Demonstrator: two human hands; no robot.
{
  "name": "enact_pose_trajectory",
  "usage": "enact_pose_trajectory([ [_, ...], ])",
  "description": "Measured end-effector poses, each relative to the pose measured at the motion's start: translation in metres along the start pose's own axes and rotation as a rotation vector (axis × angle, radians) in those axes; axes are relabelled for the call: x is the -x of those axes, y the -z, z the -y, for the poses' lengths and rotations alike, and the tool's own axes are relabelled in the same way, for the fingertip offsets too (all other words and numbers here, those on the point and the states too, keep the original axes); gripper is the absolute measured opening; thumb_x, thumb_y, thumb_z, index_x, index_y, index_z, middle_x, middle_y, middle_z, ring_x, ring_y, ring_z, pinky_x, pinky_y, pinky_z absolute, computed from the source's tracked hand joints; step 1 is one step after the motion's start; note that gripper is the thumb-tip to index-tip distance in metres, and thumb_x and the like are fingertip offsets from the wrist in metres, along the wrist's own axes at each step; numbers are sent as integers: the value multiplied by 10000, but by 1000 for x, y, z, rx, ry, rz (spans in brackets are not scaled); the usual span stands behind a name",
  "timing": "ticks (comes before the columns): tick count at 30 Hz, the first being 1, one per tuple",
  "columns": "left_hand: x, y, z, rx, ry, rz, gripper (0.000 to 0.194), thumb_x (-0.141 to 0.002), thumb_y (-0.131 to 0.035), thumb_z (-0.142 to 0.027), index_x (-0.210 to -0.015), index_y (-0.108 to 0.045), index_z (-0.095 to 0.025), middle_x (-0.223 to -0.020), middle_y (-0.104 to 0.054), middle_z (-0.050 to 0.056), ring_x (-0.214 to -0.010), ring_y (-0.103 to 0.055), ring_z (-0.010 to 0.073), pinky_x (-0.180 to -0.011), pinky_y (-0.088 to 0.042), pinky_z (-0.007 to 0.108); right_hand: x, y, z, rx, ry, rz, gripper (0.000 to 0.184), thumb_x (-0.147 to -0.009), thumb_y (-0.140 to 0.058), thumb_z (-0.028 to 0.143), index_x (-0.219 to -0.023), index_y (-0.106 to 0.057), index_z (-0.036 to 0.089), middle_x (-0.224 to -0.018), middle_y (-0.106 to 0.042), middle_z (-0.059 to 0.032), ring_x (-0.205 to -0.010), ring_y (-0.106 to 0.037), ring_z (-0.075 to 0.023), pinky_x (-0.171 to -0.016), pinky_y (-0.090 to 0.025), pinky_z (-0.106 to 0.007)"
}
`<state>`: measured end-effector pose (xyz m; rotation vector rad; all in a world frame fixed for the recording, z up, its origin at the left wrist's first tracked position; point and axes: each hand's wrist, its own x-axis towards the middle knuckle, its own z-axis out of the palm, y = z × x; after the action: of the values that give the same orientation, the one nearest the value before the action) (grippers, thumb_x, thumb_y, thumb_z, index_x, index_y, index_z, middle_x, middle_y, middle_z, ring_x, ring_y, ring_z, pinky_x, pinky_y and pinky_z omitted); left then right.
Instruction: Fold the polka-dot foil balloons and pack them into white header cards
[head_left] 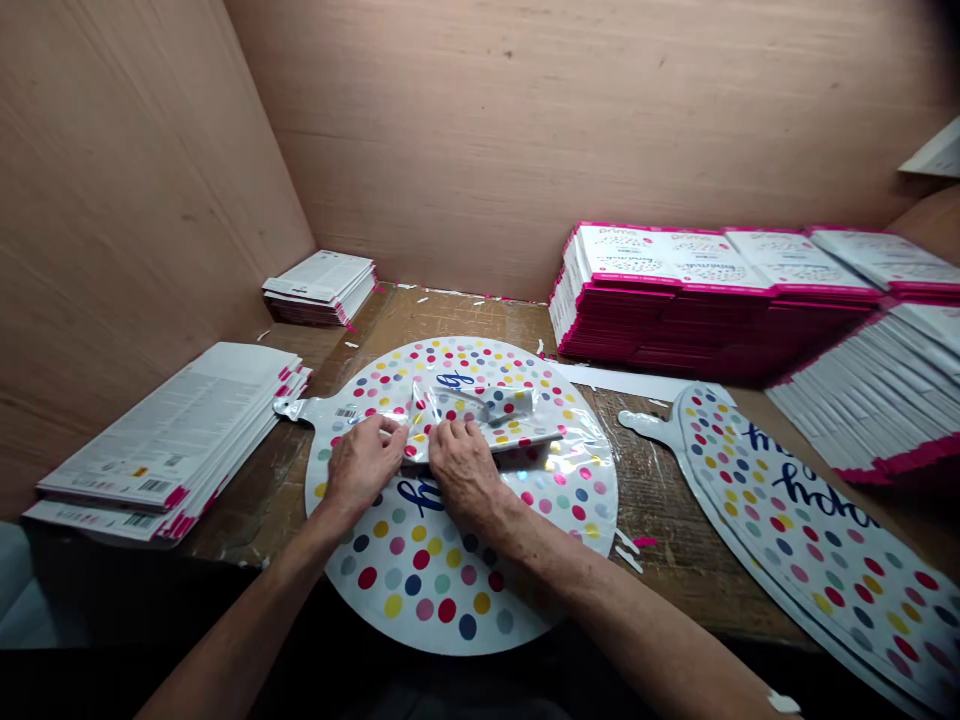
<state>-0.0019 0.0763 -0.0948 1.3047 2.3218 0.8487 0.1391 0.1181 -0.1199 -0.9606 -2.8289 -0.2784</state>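
Note:
A round foil balloon (pixel 420 575) with coloured polka dots and blue script lies flat on the wooden table (pixel 645 520). Its upper half is folded over into a crinkled, shiny bundle (pixel 487 415). My left hand (pixel 364 465) grips the near edge of that fold, and its tail tab (pixel 296 408) points left. My right hand (pixel 465 465) sits beside it, fingers bearing down on the same folded foil. A second flat dotted foil balloon (pixel 817 530) lies to the right, apart from both hands.
Stacks of white printed cards with magenta edges stand on the left (pixel 172 440), at the back left (pixel 319 288) and along the back right (pixel 675 290). More lie at the far right (pixel 870 390). Plywood walls (pixel 525 130) close off the back and left.

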Motion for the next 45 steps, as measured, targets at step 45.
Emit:
enact_pose_trajectory([
  [45,31,-15,6,425,-92,27,428,-781,-636,-519,-1003,-677,-155,-774,-723,48,-735,-674,201,-679,-520,286,18,28,-33,-679,-122,226,246,-935,-550,418,-826,-583,200,-763,-618,1,-696,-522,-143,-612,-324,-251],
])
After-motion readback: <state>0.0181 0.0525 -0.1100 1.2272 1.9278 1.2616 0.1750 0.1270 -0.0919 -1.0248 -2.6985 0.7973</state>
